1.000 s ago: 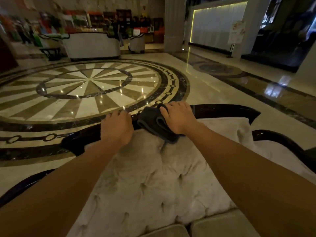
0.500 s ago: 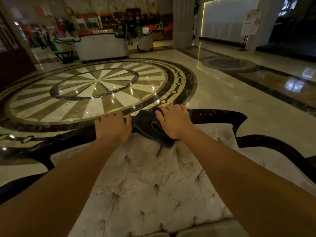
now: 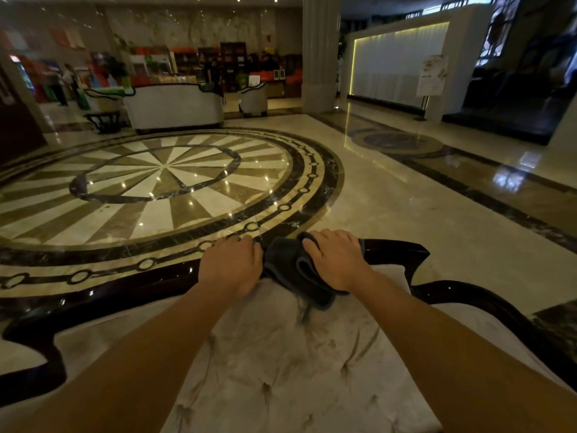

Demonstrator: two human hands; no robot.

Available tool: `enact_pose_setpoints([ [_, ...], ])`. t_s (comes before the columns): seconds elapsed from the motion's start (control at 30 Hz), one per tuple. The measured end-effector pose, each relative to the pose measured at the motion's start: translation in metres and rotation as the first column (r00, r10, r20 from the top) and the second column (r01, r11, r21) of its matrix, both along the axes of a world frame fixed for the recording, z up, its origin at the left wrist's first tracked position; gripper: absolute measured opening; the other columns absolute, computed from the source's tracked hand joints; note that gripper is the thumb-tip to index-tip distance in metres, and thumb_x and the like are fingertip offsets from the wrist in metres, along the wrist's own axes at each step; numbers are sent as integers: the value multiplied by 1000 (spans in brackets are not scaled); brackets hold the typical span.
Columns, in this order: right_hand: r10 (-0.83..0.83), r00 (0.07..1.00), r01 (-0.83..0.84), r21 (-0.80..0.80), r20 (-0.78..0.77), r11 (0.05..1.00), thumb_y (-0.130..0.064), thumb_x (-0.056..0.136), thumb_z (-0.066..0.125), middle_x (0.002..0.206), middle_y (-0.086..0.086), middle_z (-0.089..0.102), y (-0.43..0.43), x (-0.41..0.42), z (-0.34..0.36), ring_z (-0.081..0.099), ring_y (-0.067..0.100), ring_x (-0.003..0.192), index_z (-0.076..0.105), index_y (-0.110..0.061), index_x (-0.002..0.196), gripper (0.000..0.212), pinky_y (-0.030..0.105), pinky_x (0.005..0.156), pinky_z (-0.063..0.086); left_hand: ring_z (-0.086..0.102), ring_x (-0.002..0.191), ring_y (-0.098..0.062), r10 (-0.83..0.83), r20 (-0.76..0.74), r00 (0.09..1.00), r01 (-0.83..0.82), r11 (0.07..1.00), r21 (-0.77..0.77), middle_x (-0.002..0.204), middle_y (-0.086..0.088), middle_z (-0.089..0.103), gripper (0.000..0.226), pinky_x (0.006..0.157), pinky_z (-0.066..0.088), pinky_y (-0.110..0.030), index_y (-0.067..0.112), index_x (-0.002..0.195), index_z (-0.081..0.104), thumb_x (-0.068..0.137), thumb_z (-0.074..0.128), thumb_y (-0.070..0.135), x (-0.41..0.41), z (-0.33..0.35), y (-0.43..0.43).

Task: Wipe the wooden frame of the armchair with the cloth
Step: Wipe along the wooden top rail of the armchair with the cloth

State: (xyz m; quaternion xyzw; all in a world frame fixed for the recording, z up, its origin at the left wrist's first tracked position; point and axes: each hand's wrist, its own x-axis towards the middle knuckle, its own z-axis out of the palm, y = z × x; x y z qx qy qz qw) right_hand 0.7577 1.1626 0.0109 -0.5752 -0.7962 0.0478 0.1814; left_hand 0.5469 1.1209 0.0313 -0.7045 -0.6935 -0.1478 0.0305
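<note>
A person's right hand (image 3: 335, 259) presses a dark cloth (image 3: 293, 270) onto the top rail of an armchair's wooden frame (image 3: 395, 248), fingers (image 3: 315, 237) curled over it; the left hand (image 3: 232, 267) grips the rail bare. The cloth's loose tail hangs over the pale upholstery (image 3: 281, 364) and could smear it.
</note>
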Motion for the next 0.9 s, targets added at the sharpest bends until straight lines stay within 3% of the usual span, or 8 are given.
enact_pose_setpoints([
  [0.2,3,1000,-3,-18,-11,1000,-46,105,20,128,3,61,0,23,-9,52,29,120,50,-26,134,46,45,110,32,61,91,-20,-28,-43,999,28,1000,-14,98,-2,65,45,85,53,-42,23,105,61,100,25,50,21,-8,10],
  [0.37,17,996,-19,-25,-83,1000,-41,106,23,125,2,62,7,72,-12,52,25,119,53,-24,133,44,43,111,31,59,93,-22,-91,-102,991,93,996,8,101,-2,65,41,85,51,-41,24,105,58,100,27,50,89,-6,25],
  [0.53,66,993,-59,81,-93,995,-34,105,27,117,-1,65,15,104,-23,54,21,113,59,-25,114,34,41,107,36,60,98,-25,-117,-245,962,129,991,32,109,-4,65,33,83,51,-41,21,111,57,99,33,40,163,-11,39],
  [0.73,56,957,-31,92,-283,995,-28,103,36,88,6,68,29,150,-28,59,24,82,58,-18,85,30,43,85,45,61,95,-22,-110,-287,952,126,991,35,106,-1,66,46,82,51,-40,25,108,57,96,18,48,206,-14,51],
  [0.9,-76,828,53,-57,-556,997,-24,103,42,81,12,64,42,182,-50,56,25,74,55,-12,79,30,37,67,41,61,93,-22,-180,-288,941,198,980,33,103,-1,65,34,82,48,-38,23,109,57,101,29,40,250,-23,62],
])
